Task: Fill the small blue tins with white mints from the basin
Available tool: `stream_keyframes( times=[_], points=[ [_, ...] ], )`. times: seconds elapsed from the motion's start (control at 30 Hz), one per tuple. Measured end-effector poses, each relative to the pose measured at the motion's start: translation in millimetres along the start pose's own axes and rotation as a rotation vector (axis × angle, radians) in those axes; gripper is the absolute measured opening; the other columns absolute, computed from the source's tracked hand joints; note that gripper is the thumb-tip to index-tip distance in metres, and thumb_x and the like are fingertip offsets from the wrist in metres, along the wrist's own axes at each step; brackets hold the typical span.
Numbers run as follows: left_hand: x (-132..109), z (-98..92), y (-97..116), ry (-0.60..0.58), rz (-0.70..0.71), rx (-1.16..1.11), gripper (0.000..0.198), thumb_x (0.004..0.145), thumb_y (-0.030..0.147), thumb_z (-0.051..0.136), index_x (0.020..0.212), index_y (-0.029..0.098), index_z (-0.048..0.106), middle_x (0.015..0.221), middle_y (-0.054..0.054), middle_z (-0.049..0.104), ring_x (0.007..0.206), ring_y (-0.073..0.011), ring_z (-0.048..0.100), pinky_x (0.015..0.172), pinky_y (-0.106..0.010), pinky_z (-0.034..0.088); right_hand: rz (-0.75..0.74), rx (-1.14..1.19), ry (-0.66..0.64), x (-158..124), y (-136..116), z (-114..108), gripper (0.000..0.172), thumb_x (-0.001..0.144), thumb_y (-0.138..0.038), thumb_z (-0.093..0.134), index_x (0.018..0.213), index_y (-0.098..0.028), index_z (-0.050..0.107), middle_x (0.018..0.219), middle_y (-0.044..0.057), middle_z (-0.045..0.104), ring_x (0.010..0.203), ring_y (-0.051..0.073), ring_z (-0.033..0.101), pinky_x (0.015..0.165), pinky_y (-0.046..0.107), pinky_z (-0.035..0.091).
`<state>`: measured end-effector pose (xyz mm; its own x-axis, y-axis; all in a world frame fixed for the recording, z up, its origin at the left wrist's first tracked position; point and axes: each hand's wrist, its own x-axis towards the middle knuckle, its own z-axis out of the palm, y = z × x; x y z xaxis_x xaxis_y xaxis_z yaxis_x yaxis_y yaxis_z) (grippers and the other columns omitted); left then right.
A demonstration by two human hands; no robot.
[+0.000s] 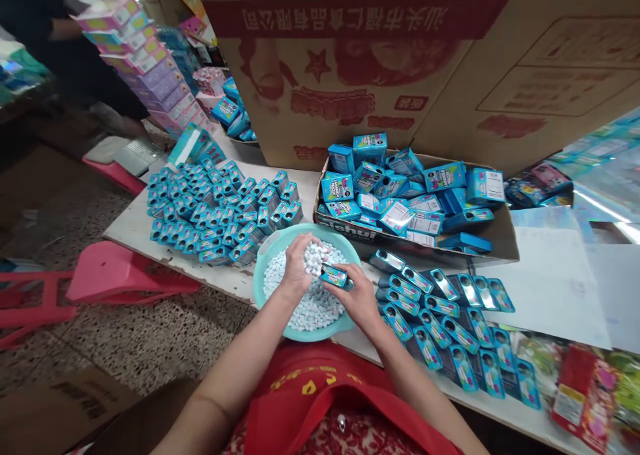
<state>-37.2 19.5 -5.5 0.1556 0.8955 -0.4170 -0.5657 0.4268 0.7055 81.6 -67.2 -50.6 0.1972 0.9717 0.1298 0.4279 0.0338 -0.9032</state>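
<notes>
A turquoise plastic basin (259,288) full of small white candies (315,312) sits at the table's front edge. Above it, my left hand (299,265) is cupped around a heap of the candies. My right hand (357,294) grips a small blue candy tin (334,276), tilted with one end against the candies in my left palm. To the right stand several more blue tins (443,285) in loose rows. A large group of similar tins (220,208) is packed close together at the left.
Behind the basin, an open carton (500,242) holds blue boxes and tins. A tall brown cardboard box (350,62) blocks the back. Pink and purple boxes (155,68) are stacked back left, near a person in dark clothes (75,55). A red stool (115,275) stands left; packaged goods (585,395) lie right.
</notes>
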Motion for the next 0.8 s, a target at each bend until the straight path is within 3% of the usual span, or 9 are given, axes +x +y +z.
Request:
stream_keyframes(
  times=[0.23, 0.63, 0.8],
  points=[
    [-1.6, -1.5, -9.2, 0.073, 0.043, 0.088, 0.029, 0.061, 0.036, 0.072, 0.072, 0.017, 0.053, 0.063, 0.002, 0.059, 0.059, -0.0140, 0.063, 0.052, -0.023, 0.048, -0.018, -0.105, 0.003, -6.0, -5.5, 8.0, 0.027, 0.073, -0.026, 0.067, 0.100, -0.023, 0.063, 0.097, 0.006, 0.064, 0.095, 0.024, 0.058, 0.085, 0.039, 0.046],
    [-1.7, -5.3, -16.7, -0.019, 0.068, 0.135, 0.028, 0.063, 0.034, 0.072, 0.074, 0.017, 0.053, 0.065, 0.004, 0.054, 0.050, -0.0061, 0.051, 0.053, -0.022, 0.048, 0.053, -0.086, -0.002, -9.6, -4.9, 8.0, 0.031, 0.073, -0.034, 0.071, 0.101, -0.022, 0.064, 0.097, 0.007, 0.064, 0.094, 0.024, 0.059, 0.084, 0.038, 0.047],
    [-2.4, -6.4, -20.5, 0.011, 0.100, 0.160, 0.025, 0.063, 0.031, 0.072, 0.071, 0.017, 0.053, 0.061, 0.006, 0.050, 0.048, -0.0042, 0.045, 0.054, -0.021, 0.048, 0.073, -0.062, 0.011, -10.4, -6.8, 7.1, 0.030, 0.072, -0.033, 0.071, 0.099, -0.022, 0.065, 0.096, 0.006, 0.064, 0.093, 0.024, 0.060, 0.083, 0.038, 0.048]
  ],
)
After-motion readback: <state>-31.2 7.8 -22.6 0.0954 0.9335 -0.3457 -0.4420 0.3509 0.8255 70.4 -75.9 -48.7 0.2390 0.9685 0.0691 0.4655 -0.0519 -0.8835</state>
